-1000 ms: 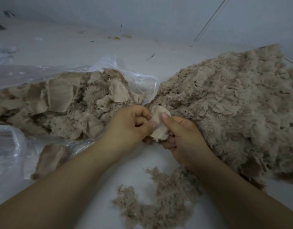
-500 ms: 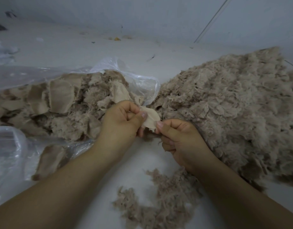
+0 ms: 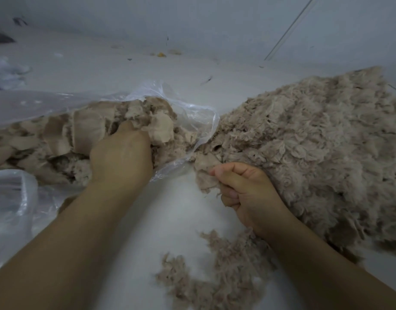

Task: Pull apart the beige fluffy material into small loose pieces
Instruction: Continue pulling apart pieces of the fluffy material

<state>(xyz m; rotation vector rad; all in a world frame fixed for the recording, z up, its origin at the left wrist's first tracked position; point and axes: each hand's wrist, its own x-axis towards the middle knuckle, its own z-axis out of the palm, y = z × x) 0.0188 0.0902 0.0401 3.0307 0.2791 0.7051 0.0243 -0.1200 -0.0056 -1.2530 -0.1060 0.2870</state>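
the left hand (image 3: 121, 157) had quit the shared piece (image 3: 203, 173) and dug, fingers hidden, into the bag (image 3: 192, 113); the right hand (image 3: 244, 189) clenched the piece, so that one looked torn.

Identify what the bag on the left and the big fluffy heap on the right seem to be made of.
Bag: thin clear plastic film, glossy, by its crinkles and see-through look. Fluffy heap: beige loose fibre, matte, perhaps shredded textile or wool; curly tufts show, but the exact fibre is unclear.

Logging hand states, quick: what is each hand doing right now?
Left hand: reaching into the plastic bag of beige pieces; fingers hidden, grip cannot be told.
Right hand: fingers curled, pinching a beige piece.
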